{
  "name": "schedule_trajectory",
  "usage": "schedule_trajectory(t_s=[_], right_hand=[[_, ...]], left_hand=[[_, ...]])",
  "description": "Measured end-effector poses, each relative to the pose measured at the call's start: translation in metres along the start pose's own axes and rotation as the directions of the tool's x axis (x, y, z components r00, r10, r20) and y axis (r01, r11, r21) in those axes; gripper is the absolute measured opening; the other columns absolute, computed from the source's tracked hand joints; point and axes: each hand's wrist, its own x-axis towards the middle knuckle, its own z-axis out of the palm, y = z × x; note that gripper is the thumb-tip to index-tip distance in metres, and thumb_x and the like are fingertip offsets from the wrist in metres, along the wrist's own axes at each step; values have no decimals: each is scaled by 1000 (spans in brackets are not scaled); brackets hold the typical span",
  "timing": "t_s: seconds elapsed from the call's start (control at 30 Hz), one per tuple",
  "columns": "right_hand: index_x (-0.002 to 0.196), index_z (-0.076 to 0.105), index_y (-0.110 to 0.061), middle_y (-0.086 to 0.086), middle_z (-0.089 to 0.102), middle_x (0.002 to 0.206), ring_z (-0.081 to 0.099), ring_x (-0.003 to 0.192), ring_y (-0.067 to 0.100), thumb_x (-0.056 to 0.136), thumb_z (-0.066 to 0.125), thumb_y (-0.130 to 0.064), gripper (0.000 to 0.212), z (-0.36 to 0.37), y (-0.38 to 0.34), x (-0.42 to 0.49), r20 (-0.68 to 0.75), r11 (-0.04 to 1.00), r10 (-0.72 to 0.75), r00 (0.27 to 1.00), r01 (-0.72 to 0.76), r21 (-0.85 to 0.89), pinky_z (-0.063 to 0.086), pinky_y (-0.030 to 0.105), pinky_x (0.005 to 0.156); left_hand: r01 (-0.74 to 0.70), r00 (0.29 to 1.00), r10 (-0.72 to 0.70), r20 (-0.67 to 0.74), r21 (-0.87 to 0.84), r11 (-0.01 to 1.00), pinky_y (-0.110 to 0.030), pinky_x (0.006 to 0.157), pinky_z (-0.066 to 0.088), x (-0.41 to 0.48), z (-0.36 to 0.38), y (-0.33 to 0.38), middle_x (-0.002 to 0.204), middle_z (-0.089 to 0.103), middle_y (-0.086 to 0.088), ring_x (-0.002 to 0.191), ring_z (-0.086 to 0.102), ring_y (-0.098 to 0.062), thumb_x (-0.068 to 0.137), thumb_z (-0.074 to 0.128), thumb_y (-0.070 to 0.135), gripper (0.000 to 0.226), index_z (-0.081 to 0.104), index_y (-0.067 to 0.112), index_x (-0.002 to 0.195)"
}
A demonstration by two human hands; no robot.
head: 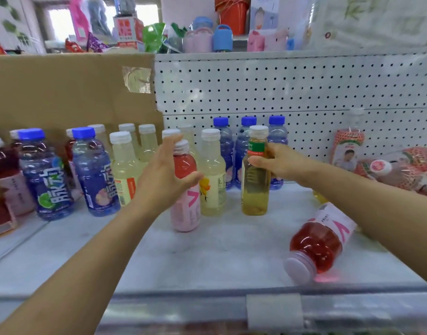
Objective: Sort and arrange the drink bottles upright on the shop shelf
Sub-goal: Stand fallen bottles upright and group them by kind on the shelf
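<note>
Mid-shelf (207, 252), the left hand (164, 172) grips an upright pink-labelled red plastic bottle (186, 209), the right hand (276, 160) an amber white-capped plastic bottle (254, 189). Next, probably: stand up the 1 fallen red bottle (321, 240) by the front edge.

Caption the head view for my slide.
Left hand holds an upright red bottle, right hand an amber bottle; a second red bottle lies on the shelf.

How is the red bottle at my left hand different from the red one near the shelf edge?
The upright red bottle stands; the fallen red bottle lies on its side, cap toward the front edge. The left hand grips the upright one; no hand holds the fallen one. Both have red drink, white caps, pink labels.
</note>
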Motion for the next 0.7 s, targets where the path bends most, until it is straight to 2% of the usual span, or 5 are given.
schedule_trajectory(t_s=[0.1, 0.27, 0.37, 0.5, 0.7], right_hand=[[104, 60, -37, -15, 65, 110, 61, 103, 6, 97, 61, -32, 9, -15, 7, -25, 120, 987, 42, 992, -23, -157, 45, 14, 75], [147, 40, -35, -19, 46, 144, 45, 128, 1, 75, 73, -59, 83, -49, 41, -87, 356, 921, 273, 894, -137, -364, 35, 20, 105], [149, 29, -43, -22, 30, 150, 27, 138, 0, 65, 86, -54, 103, -56, 46, -109, 428, 867, 322, 845, -82, -491, 20, 23, 115], [139, 34, -46, -23, 41, 137, 31, 130, 6, 61, 81, -57, 91, -39, 55, -124, 237, 519, 79, 968, 163, -839, 31, 35, 106], [131, 50, -38, -12, 59, 118, 51, 106, 15, 69, 70, -68, 72, -21, 63, -131, -81, 585, -240, 967, 78, -807, 40, 31, 82]], left_hand=[[-2, 1000, 4, -19, 79, 997, -41, 103, 41, -1, 3, -1, 142, 41, -8, 128, 44, -26, 79, 81, 39, 87, 28, 31, 147], [-296, 918, 347, -192, 252, 921, -37, 115, 25, -19, 11, 19, 148, 34, -13, 139, 30, -31, 79, 75, 24, 72, 42, 15, 142], [-462, 887, 457, 71, 99, 881, -28, 114, 29, -36, 30, 42, 142, 43, 0, 133, 37, -16, 84, 70, 30, 59, 49, 18, 138], [-217, 767, 330, 550, -263, 940, -5, 102, 32, -57, 57, 58, 138, 46, 20, 118, 40, 17, 84, 65, 59, 57, 48, 38, 134], [260, 815, 165, 556, -605, 753, -17, 86, 52, -66, 71, 59, 124, 64, 23, 112, 60, 7, 60, 72, 70, 73, 54, 44, 125]])
